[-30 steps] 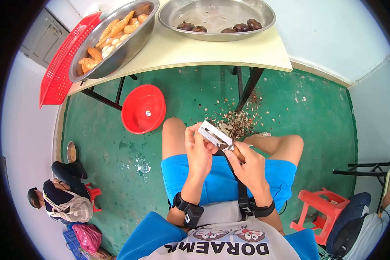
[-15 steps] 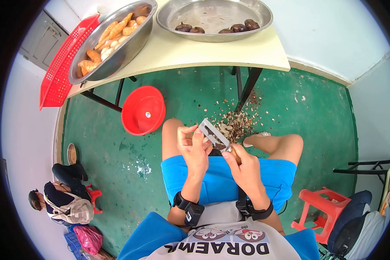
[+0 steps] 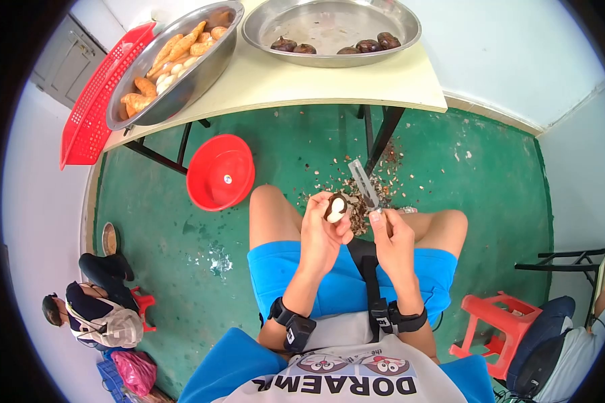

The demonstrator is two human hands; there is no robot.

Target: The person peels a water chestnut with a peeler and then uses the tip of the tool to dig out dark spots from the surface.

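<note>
My left hand [image 3: 323,232] holds a dark-skinned, round piece [image 3: 336,207] with part of its pale white flesh bare on the upper side. In my right hand [image 3: 392,242] is a peeler [image 3: 363,184] with a flat, slotted metal blade pointing up and away from me. The blade is apart from the piece, a little to its right. Both hands are over my lap, in front of a pile of peelings [image 3: 386,185] on the green floor.
A table [image 3: 316,87] carries a metal bowl [image 3: 202,84] of orange and white peeled pieces, a round metal tray [image 3: 343,60] with several dark ones, and a red basket [image 3: 91,114]. A red basin [image 3: 212,185], a seated person [image 3: 97,309] and a red stool [image 3: 497,322] are around.
The peeler has come away from the piece and turned to point upward with my right hand. My left hand has moved slightly right, and the piece's white flesh now shows.
</note>
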